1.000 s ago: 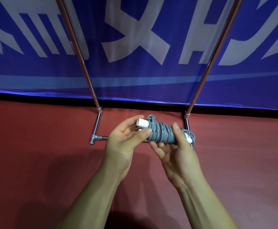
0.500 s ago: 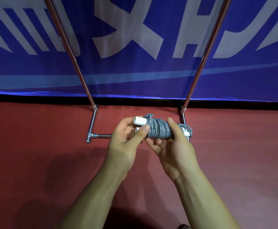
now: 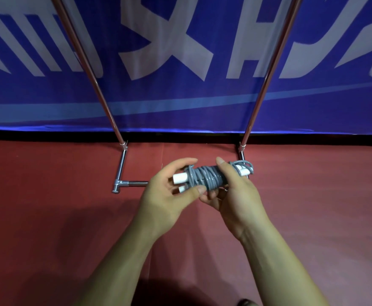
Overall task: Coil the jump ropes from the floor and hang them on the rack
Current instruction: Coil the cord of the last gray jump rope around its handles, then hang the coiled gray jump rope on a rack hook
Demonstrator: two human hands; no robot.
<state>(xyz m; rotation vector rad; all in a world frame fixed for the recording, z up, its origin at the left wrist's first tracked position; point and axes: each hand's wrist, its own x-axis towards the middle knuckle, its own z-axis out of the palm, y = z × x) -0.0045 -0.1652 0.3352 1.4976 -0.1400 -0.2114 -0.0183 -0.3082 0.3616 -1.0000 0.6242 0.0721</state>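
A grey jump rope point(image 3: 207, 178) is wound tightly round its two white handles, whose ends stick out at both sides. I hold the bundle level in front of me, above the red floor. My left hand point(image 3: 169, 195) cups its left end, thumb under the coil and fingers over the top. My right hand point(image 3: 235, 195) grips the right half, thumb across the top. The metal rack point(image 3: 105, 102) stands just behind, its two shiny uprights rising out of view and its base bar on the floor.
A blue banner point(image 3: 180, 62) with large white lettering hangs behind the rack. The red floor point(image 3: 48, 217) spreads all round. The rack's base tube point(image 3: 120, 171) juts toward me at the left.
My left thumb has slid from the top of the coil to beneath it, exposing both white handle ends. The bundle stays between my hands; the view shifted slightly.
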